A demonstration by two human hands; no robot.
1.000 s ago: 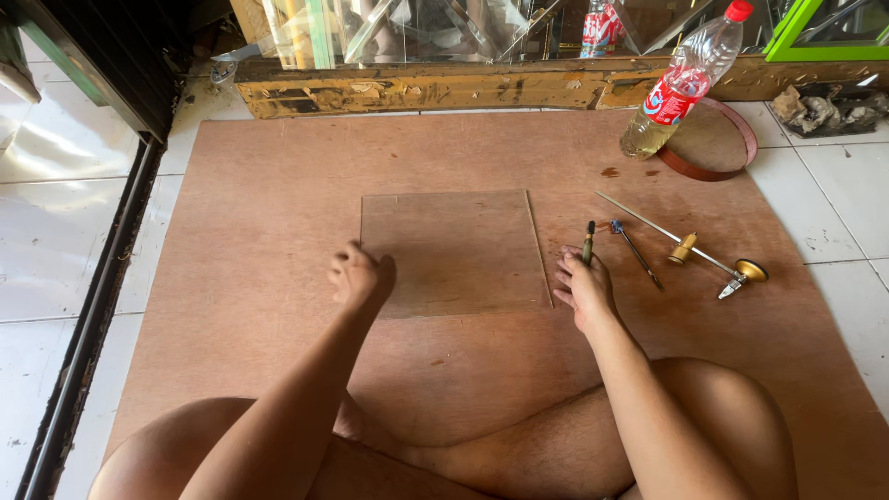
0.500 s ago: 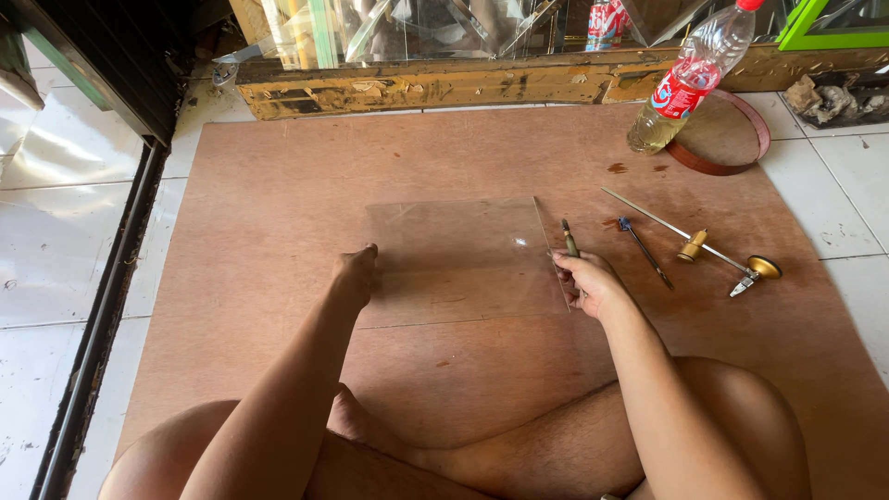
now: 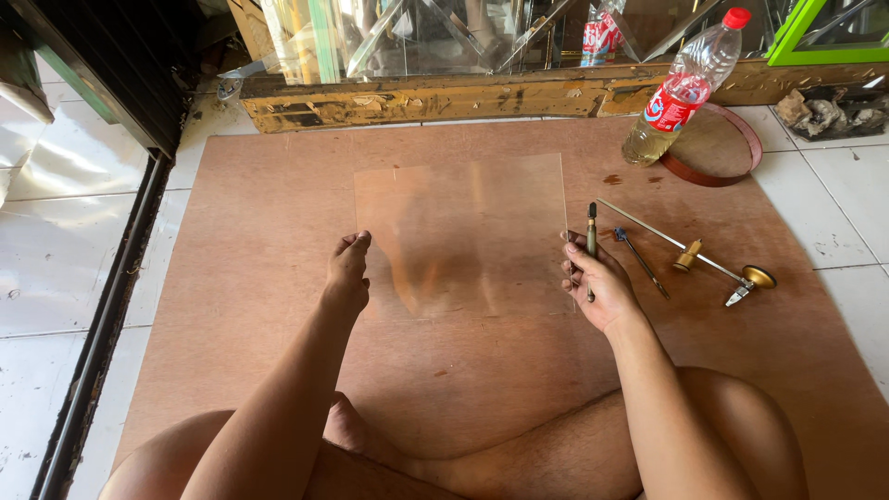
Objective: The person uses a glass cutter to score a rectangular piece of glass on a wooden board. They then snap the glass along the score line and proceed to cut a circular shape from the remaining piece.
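A clear rectangular glass pane [image 3: 463, 231] is held up, tilted toward me, over a brown plywood board [image 3: 259, 231]. My left hand [image 3: 348, 274] grips its left edge. My right hand [image 3: 597, 282] grips its right edge and also pinches a slim pen-like glass cutter [image 3: 592, 230] that points upward along the pane's edge. My crossed bare legs lie below the pane.
A small blue-handled tool [image 3: 639, 259] and a long brass circle cutter [image 3: 704, 257] lie right of my right hand. A plastic bottle with a red cap [image 3: 681, 93] leans on a round wooden lid [image 3: 718, 148]. Glass sheets and a worn wooden beam [image 3: 417, 97] stand behind; white tiles surround the board.
The pane was flat on the board a second ago; both hands have lifted it by its side edges and tilted it up, the cutter staying in my right hand.
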